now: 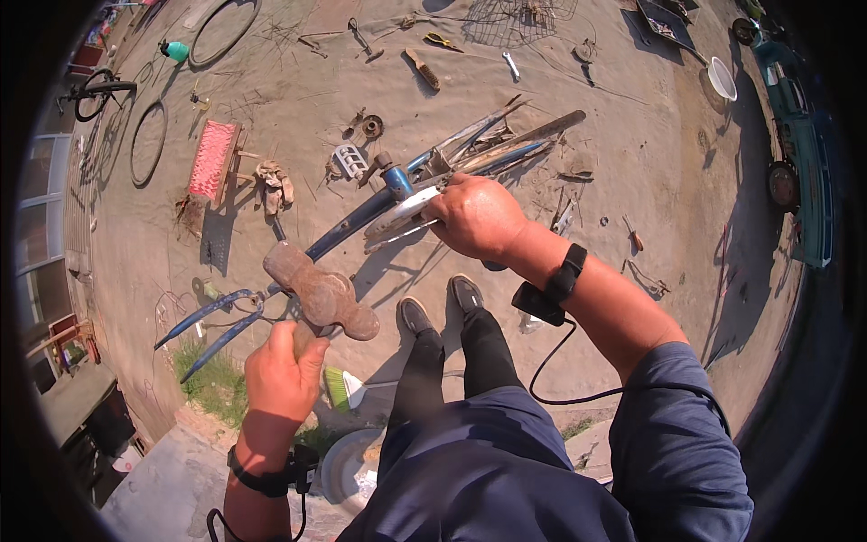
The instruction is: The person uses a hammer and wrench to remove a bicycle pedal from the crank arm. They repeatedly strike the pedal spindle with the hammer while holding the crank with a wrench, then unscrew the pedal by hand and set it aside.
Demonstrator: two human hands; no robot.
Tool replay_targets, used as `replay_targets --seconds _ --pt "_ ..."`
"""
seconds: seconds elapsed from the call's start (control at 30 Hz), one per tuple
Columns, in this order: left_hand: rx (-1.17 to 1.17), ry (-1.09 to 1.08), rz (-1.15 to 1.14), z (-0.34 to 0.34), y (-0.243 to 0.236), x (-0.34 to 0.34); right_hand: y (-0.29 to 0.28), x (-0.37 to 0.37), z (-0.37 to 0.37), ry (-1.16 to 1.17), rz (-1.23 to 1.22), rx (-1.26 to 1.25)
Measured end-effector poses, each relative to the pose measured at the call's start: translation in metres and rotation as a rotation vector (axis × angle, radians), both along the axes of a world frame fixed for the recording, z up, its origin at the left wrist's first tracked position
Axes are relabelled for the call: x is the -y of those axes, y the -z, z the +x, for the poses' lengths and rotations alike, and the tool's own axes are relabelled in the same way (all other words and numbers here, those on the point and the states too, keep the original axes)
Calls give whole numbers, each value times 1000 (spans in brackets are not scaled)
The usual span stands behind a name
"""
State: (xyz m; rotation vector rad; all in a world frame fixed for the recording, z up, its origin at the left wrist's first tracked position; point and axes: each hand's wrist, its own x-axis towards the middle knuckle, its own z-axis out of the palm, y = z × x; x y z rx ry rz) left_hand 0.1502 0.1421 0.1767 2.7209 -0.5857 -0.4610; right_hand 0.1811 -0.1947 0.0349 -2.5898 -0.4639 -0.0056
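My left hand (282, 372) is closed around the handle of a hammer (305, 278). Its big rusty head is raised and covers part of the scene below. A worn blue bicycle frame (354, 226) slants across the middle, its blue fork (206, 313) at the lower left, partly behind the hammer. My right hand (480, 217) grips the frame beside a white curved strip (399, 215); the fingertips' exact hold is partly hidden. A short blue tube (396, 179) sticks up from the frame just left of that hand.
On the dirt ground lie a brush (422, 70), a wrench (511, 66), yellow-handled pliers (443, 42), a pedal (349, 163) and a screwdriver (635, 237). A low red-topped stool (214, 161) stands left. A broom (343, 388) lies near my feet; a teal vehicle (799, 154) stands far right.
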Motion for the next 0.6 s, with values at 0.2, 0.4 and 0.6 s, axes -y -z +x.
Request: replay_targets --seconds 0.2,0.4,0.6 --pt "123 17 -423 31 -27 44 6 4 -5 4 -49 -37" --pt "-247 177 245 2 33 5 4 6 11 2 -122 -32" --pt "-199 -194 -142 -19 32 11 8 17 -3 99 270 -59"
